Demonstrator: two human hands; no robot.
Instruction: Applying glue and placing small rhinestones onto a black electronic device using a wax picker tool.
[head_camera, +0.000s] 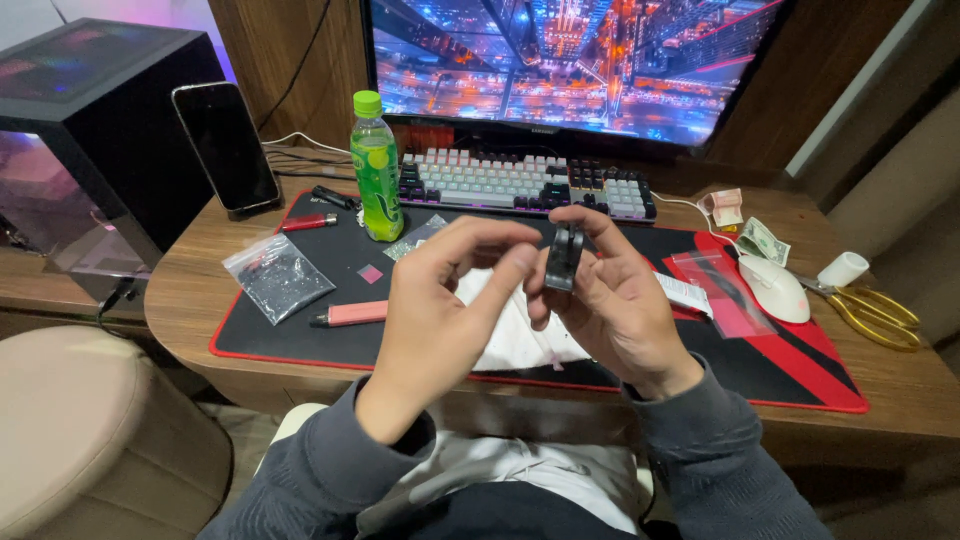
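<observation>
My right hand (612, 300) grips a small black plastic part (564, 256) between thumb and fingers, held upright above the desk mat. My left hand (445, 300) hovers just left of it, fingers curled, with its fingertips touching or nearly touching the part's left side; I cannot tell whether it grips it. Under both hands lies a white cloth or paper sheet (510, 335) on the black and red desk mat (300, 345).
On the mat: a green drink bottle (377, 170), a clear bag of dark bits (277, 274), a pink pen-like stick (350, 314), a white mouse (773, 287). A keyboard (520, 183) and monitor (570, 60) stand behind. Gold scissors (875, 312) and a phone (226, 146) flank them.
</observation>
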